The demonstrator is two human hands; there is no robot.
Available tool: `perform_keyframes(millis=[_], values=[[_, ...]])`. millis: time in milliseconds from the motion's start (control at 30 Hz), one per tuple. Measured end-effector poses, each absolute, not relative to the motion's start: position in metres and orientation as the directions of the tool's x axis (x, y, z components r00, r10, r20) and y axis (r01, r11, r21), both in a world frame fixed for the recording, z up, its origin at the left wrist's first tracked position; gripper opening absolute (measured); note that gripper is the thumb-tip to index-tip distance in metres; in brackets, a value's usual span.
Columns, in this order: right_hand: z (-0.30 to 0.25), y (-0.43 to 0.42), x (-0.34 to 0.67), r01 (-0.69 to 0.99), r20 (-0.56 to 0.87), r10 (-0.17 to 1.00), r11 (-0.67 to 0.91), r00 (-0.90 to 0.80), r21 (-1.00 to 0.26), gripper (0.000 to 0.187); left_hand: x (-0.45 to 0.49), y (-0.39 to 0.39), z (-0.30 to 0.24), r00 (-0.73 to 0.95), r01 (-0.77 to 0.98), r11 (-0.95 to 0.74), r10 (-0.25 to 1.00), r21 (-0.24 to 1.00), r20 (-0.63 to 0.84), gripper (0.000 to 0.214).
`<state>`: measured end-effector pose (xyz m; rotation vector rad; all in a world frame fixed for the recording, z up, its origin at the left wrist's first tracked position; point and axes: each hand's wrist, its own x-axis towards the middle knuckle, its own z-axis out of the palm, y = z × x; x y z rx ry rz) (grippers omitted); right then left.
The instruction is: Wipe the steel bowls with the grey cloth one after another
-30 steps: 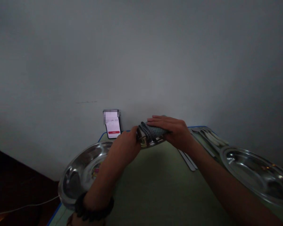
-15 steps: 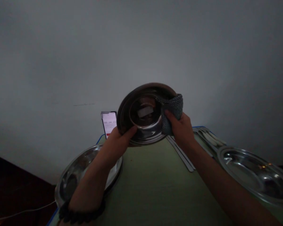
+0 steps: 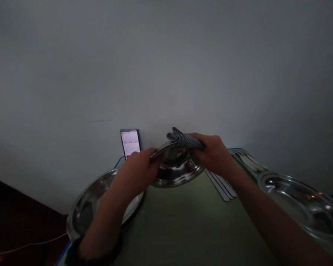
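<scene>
Tilted above the table is a shiny metal basin [image 3: 177, 171], held between both hands. My left hand [image 3: 138, 168] is closed on its left rim. My right hand [image 3: 211, 149] is closed round a grey-green cloth [image 3: 183, 138] with a dark mesh weave, folded over the basin's upper right rim. Fingers behind the rim and the cloth are partly hidden. Under my left forearm stands a larger metal basin [image 3: 84, 207], partly covered by the arm.
A phone [image 3: 131, 144] with a timer on its screen leans on the wall behind the green table [image 3: 183, 221]. Flat metal strips [image 3: 220, 186] lie near my right forearm. Another metal basin [image 3: 302, 207] and several pale, long-handled utensils [image 3: 249, 161] are at the right.
The basin has tipped and come lower, so its rim now shows nearly edge-on. My right hand and the cloth have shifted left over the upper rim.
</scene>
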<state>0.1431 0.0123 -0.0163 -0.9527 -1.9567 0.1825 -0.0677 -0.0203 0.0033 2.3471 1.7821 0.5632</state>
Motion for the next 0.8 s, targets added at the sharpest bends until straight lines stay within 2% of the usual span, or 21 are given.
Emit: perform_keyframes(millis=[233, 500, 600, 700, 800], values=[[-0.013, 0.003, 0.137, 0.754, 0.572, 0.736, 0.592, -0.362, -0.285, 0.015, -0.058, -0.026, 0.007, 0.284, 0.909, -0.316, 0.947, 0.273, 0.149, 0.031], [-0.018, 0.009, 0.137, 0.639, 0.571, 0.69, 0.691, -0.445, -0.338, 0.024, -0.057, -0.03, 0.009, 0.355, 0.878, -0.382, 0.924, 0.289, 0.144, 0.031], [-0.022, 0.011, 0.137, 0.68, 0.601, 0.693, 0.663, -0.399, -0.313, 0.024, -0.056, -0.028, 0.008, 0.337, 0.906, -0.364, 0.929, 0.216, 0.152, 0.034], [-0.024, 0.014, 0.137, 0.725, 0.683, 0.673, 0.616, -0.284, -0.306, 0.022, -0.057, -0.025, 0.007, 0.304, 0.927, -0.333, 0.937, 0.171, 0.174, 0.036], [-0.026, 0.019, 0.138, 0.673, 0.746, 0.654, 0.608, -0.124, -0.421, 0.022, -0.06, -0.021, 0.007, 0.284, 0.913, -0.337, 0.93, 0.23, 0.235, 0.037]])
